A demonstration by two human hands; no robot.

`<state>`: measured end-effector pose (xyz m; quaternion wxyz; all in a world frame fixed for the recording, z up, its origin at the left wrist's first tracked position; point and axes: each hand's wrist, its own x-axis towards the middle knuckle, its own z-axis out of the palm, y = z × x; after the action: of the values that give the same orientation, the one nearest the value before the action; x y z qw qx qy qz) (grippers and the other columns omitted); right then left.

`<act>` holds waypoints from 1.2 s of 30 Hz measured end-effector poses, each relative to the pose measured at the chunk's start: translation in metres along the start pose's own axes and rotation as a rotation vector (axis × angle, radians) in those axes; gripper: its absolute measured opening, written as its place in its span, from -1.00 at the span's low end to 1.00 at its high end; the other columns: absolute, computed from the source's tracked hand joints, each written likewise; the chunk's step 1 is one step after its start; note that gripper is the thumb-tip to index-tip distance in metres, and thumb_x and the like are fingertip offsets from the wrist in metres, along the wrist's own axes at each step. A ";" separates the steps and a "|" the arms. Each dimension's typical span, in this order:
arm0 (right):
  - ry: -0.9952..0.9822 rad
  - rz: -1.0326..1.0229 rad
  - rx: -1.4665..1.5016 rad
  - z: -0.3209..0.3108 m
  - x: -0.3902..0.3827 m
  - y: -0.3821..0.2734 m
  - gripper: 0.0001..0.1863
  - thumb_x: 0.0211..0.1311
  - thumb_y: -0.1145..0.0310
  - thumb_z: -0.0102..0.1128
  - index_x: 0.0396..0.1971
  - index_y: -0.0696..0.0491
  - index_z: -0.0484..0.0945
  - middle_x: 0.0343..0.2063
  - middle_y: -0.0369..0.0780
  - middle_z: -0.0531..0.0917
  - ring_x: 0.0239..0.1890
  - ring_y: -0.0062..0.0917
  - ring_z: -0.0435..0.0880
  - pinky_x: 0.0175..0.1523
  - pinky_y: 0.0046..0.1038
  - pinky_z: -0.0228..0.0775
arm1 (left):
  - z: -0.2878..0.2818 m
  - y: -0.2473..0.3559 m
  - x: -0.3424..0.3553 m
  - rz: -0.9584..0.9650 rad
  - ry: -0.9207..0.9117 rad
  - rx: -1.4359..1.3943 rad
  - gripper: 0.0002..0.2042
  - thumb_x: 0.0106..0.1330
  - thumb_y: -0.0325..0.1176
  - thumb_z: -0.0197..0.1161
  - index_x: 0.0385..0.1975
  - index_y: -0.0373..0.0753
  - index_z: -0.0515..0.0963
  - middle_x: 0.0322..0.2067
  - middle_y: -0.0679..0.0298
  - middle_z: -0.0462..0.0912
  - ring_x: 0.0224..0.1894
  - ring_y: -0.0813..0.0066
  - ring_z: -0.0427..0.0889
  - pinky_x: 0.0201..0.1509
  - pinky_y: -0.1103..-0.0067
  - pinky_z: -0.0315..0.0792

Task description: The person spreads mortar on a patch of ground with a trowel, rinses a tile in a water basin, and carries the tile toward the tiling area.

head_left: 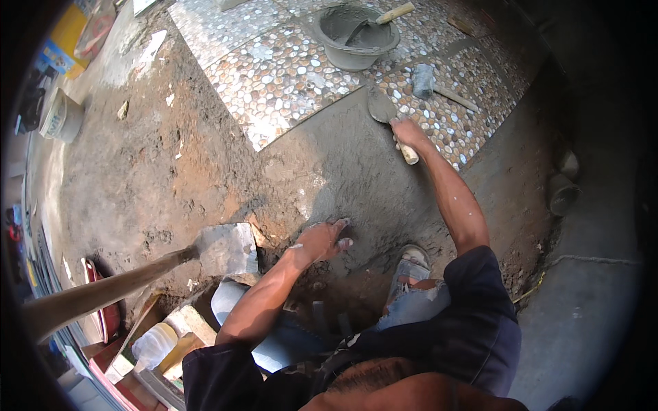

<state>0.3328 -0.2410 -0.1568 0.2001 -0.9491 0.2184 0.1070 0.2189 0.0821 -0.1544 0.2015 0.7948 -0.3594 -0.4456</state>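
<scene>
My right hand (pixel 408 131) is closed round a trowel. The blade of the trowel (pixel 380 105) touches the far right edge of a grey mortar bed (pixel 329 147), beside the pebble-faced tiles (pixel 277 79). Nearer to me, my left hand (pixel 321 241) reaches low over the near end of the mortar, thumb and forefinger apart, with nothing visible between them. Beyond the right hand, a mallet (pixel 423 81) with a dark head lies on the tiles. A black basin (pixel 348 60) of wet mortar stands farther off, a wooden-handled tool (pixel 395 12) resting in it.
A wide-bladed hoe (pixel 229 250) with a long wooden handle lies at the left. Below it is a box holding a clear plastic container (pixel 154 344). A pale bucket (pixel 62 116) stands farther left on rough soil. My sandalled foot (pixel 415 259) is close to the mortar.
</scene>
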 end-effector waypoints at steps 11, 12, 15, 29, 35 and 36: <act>-0.130 -0.274 -0.109 0.017 -0.070 0.013 -0.46 0.25 0.18 -0.08 0.11 0.27 0.32 0.08 0.11 0.41 0.14 -0.08 0.39 0.21 -0.21 0.20 | 0.016 -0.022 0.018 0.033 0.024 0.020 -0.45 0.29 0.07 0.04 0.09 -0.25 0.36 -0.13 0.00 0.59 -0.05 -0.02 0.54 0.04 0.26 0.41; -0.179 -0.312 -0.103 0.025 -0.072 0.004 -0.46 0.25 0.18 -0.08 0.11 0.26 0.32 0.08 0.10 0.41 0.14 -0.08 0.39 0.21 -0.21 0.20 | 0.016 -0.020 0.018 0.042 -0.017 0.020 -0.45 0.28 0.09 0.05 0.08 -0.24 0.38 -0.14 0.01 0.59 -0.05 -0.01 0.54 0.03 0.26 0.42; -0.272 -0.385 -0.134 0.050 -0.072 -0.014 -0.48 0.25 0.17 -0.06 0.09 0.24 0.35 0.02 0.09 0.47 0.07 -0.04 0.44 0.15 -0.18 0.26 | 0.019 -0.008 0.019 0.062 -0.105 0.025 -0.47 0.25 0.09 0.08 0.04 -0.23 0.43 -0.16 0.04 0.61 -0.06 0.03 0.56 0.02 0.30 0.42; -0.320 -0.340 -0.234 0.022 -0.078 0.044 -0.55 0.19 0.16 0.07 0.01 0.11 0.46 -0.17 0.07 0.58 -0.10 -0.04 0.53 0.00 -0.17 0.35 | 0.029 -0.034 0.012 -0.082 -0.165 0.116 -0.57 0.24 0.04 0.10 -0.18 -0.23 0.58 -0.23 0.02 0.63 -0.11 0.02 0.58 -0.07 0.27 0.47; -0.352 -0.541 -0.182 0.040 -0.147 0.076 -0.57 0.14 0.21 0.13 -0.03 0.11 0.48 -0.21 0.06 0.59 -0.17 -0.02 0.55 -0.07 -0.17 0.39 | -0.006 -0.045 0.011 -0.249 -0.038 0.175 -0.62 0.30 0.00 0.04 -0.11 -0.14 0.54 -0.25 0.05 0.64 -0.17 0.03 0.60 -0.17 0.25 0.48; -0.328 -0.534 -0.182 0.041 -0.156 0.082 -0.58 0.15 0.21 0.12 -0.03 0.11 0.48 -0.17 0.07 0.57 -0.14 -0.02 0.55 -0.05 -0.17 0.39 | -0.007 -0.051 0.011 -0.266 -0.003 0.163 -0.62 0.29 0.01 0.04 -0.11 -0.14 0.54 -0.26 0.04 0.64 -0.19 0.02 0.61 -0.18 0.25 0.48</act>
<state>0.1526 -0.2336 -0.1753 0.1679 -0.9570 -0.0838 0.2213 0.2487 0.1072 -0.1892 0.0749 0.8484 -0.2862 -0.4391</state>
